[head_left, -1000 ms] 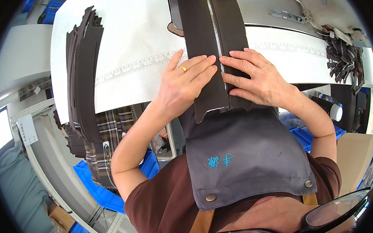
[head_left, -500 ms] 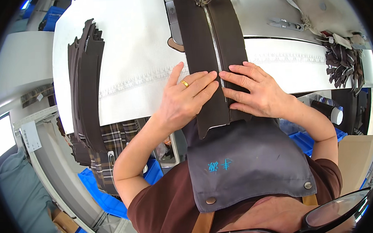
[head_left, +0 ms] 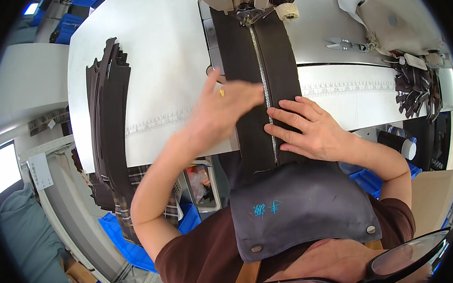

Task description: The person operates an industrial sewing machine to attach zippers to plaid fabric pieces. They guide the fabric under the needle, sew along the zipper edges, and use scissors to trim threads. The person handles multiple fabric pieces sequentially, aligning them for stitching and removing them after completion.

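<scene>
A dark brown fabric panel (head_left: 237, 59) with a silver metal zipper (head_left: 259, 58) down its middle runs from under the sewing machine's presser foot (head_left: 248, 20) to the table's near edge. My right hand (head_left: 313, 132) lies on the panel's right half, fingers spread and flat, tips at the zipper. On the left, my left hand (head_left: 219, 108) is over the panel's left side, with a gold ring on one finger. Motion smears its fingers, so whether they touch the cloth does not show. Its thumb sticks up and away from the rest.
A stack of long dark fabric strips (head_left: 109, 106) hangs over the table's front edge at left, above plaid cloth (head_left: 124, 218) and a blue bin (head_left: 127, 244). Thread snips (head_left: 347, 44) lie at right, near a bunch of dark scraps (head_left: 413, 88). A printed ruler (head_left: 159, 122) crosses the white table.
The view has shifted, showing more of the sewing machine head. My left hand, which rested flat beside the zipper, is now blurred by motion. My right hand stays flat on the cloth.
</scene>
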